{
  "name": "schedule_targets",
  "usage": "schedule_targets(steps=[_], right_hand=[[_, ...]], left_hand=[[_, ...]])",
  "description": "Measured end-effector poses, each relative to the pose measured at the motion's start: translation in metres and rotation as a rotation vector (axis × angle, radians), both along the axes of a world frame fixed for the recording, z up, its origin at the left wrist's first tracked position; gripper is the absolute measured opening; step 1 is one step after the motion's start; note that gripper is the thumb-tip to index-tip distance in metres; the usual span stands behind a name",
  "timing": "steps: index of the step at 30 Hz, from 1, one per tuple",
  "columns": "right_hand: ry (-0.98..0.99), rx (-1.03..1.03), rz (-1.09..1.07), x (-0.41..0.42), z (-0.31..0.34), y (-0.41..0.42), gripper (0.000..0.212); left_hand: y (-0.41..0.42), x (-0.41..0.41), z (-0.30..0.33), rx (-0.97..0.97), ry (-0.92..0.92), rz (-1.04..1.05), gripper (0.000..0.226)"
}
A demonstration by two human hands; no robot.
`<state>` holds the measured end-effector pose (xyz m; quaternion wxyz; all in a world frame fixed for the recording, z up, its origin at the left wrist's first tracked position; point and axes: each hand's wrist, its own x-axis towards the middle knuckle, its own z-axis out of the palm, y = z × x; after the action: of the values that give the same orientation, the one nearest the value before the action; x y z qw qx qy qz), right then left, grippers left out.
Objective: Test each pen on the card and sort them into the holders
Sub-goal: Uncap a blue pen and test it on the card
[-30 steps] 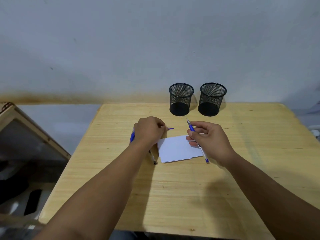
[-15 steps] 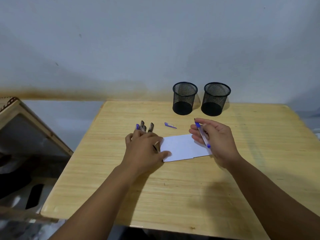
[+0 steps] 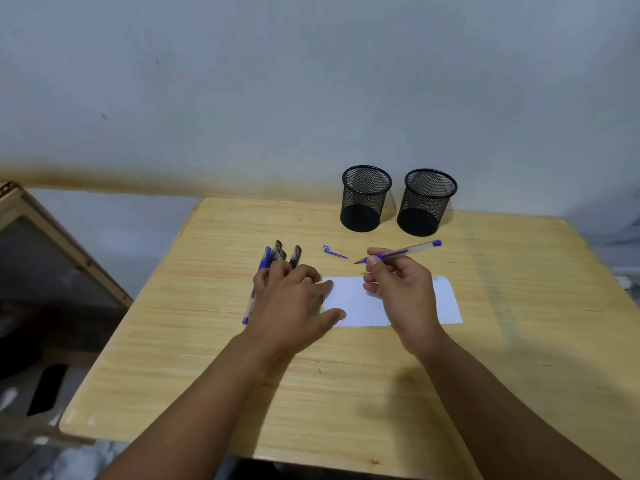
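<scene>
My right hand (image 3: 398,289) pinches an uncapped blue pen (image 3: 403,251) above the white card (image 3: 446,299), tip pointing left. The pen's blue cap (image 3: 334,251) lies on the table beyond the card. My left hand (image 3: 294,303) lies flat with fingers spread, its thumb and fingertips on the card's left edge. Several pens (image 3: 277,256), blue and black, lie partly under that hand. Two black mesh holders, left (image 3: 365,197) and right (image 3: 426,201), stand at the back of the table.
The wooden table (image 3: 346,393) ends at a near edge and a left edge. A wooden-framed object (image 3: 52,244) leans to the left beside the table. A grey wall rises just behind the holders.
My right hand turned the pen from upright along the palm to nearly level, tip pointing left. My left hand slid toward the card's left edge and spread flat.
</scene>
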<state>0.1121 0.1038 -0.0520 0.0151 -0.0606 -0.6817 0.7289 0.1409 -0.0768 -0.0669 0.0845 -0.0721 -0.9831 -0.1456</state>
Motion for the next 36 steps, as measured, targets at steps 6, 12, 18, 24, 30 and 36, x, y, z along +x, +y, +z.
schedule_targets(steps=[6, 12, 18, 24, 30, 36], right_hand=[[0.000, 0.125, -0.001, -0.011, -0.006, -0.027, 0.014], [0.043, 0.283, -0.013, -0.014, -0.017, -0.030, 0.010], [0.081, 0.441, 0.009, -0.021, -0.025, -0.028, 0.017], [0.170, 0.650, -0.019, -0.022, -0.031, -0.032, 0.020], [0.242, 0.738, -0.028, -0.022, -0.034, -0.034, 0.021], [0.283, 0.765, -0.029, -0.021, -0.030, -0.037, 0.018]], left_hand=[[0.002, 0.003, -0.005, 0.016, 0.061, 0.046, 0.048], [0.002, 0.007, -0.011, 0.011, 0.126, 0.088, 0.039], [0.000, 0.006, -0.017, 0.039, 0.160, 0.100, 0.038], [-0.001, 0.004, -0.019, 0.034, 0.134, 0.114, 0.040], [-0.001, 0.004, -0.018, 0.023, 0.123, 0.112, 0.039], [-0.001, 0.004, -0.017, 0.029, 0.118, 0.108, 0.039]])
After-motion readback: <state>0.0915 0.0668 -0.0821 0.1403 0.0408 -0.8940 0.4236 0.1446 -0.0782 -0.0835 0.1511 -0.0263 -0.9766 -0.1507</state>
